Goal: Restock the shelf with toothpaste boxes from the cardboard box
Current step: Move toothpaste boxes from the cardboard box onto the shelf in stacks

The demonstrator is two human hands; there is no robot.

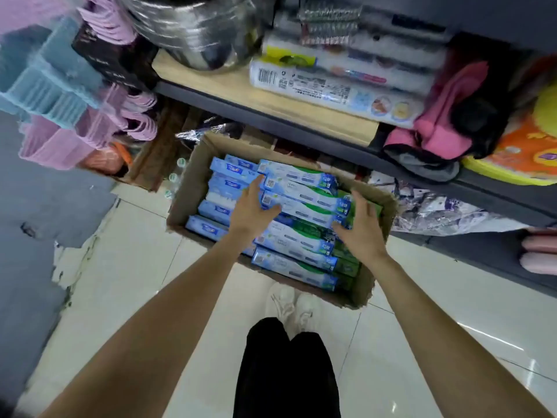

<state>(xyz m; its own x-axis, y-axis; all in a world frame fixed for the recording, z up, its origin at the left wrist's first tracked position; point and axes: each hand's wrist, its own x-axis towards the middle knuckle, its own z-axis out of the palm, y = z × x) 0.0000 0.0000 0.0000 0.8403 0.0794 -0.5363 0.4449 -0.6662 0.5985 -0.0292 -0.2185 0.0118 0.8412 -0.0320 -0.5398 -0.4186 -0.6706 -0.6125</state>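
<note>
An open cardboard box stands on the tiled floor, filled with several white-and-green toothpaste boxes and blue ones. My left hand holds the left ends of the upper white-and-green boxes, thumb underneath and fingers along their ends. On the opposite side, my right hand presses against their green right ends with spread fingers. The boxes between my hands lie slightly above the others. The wooden shelf is above the cardboard box, with a bare strip along its front.
On the shelf stand a steel pot and wrapped packs. Pink cloth items sit at the right. Blue and pink plastic baskets hang at the left. My feet in white shoes are just before the cardboard box.
</note>
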